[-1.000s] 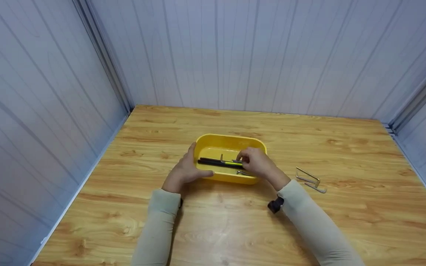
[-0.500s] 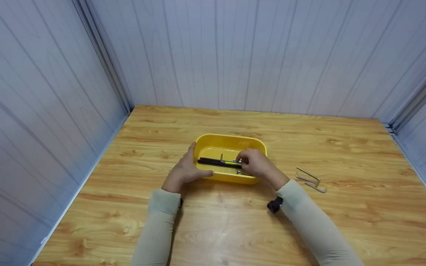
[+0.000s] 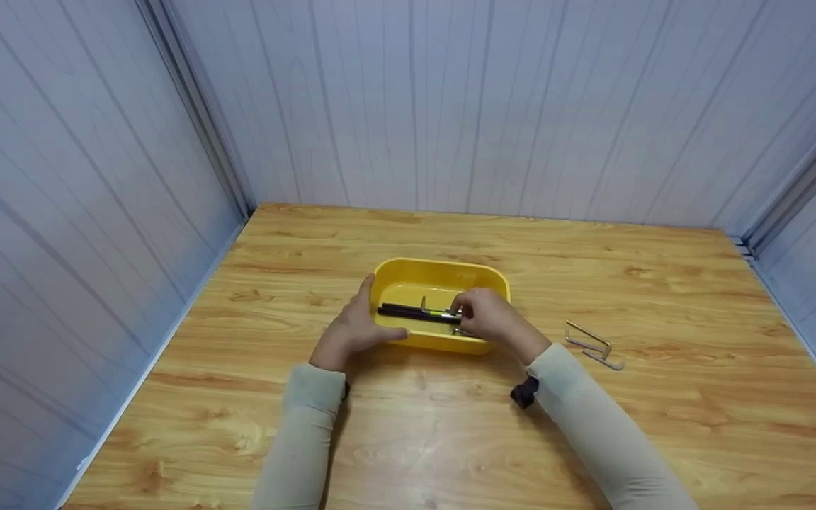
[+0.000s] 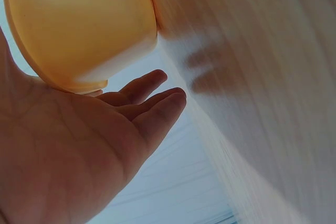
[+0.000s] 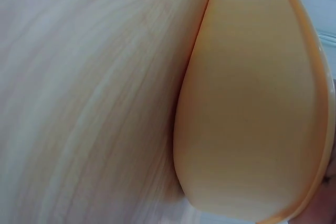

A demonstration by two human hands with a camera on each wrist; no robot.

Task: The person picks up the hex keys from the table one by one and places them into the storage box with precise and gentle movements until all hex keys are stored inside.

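A yellow plastic box (image 3: pixel 443 343) stands on the table, its outer wall filling much of both wrist views. My left hand (image 3: pixel 355 324) holds its left end, thumb over the front rim and a finger along the left side; the other fingers extend loosely below the rim in the left wrist view. Inside lie black rods (image 3: pixel 415 313), a yellow-green strip and small metal pieces, one an upright bent end (image 3: pixel 423 303). My right hand (image 3: pixel 489 316) reaches over the front rim, fingers curled down among these pieces. What lies between its fingertips is hidden.
Several bent metal hex keys (image 3: pixel 596 345) lie on the wooden table (image 3: pixel 422 425) to the right of the box, beside my right forearm. Pale panelled walls (image 3: pixel 443 106) enclose the back and both sides.
My right hand has shifted slightly down and left inside the box, and less of the yellow-green strip shows. The left hand and the box stay practically where they were.
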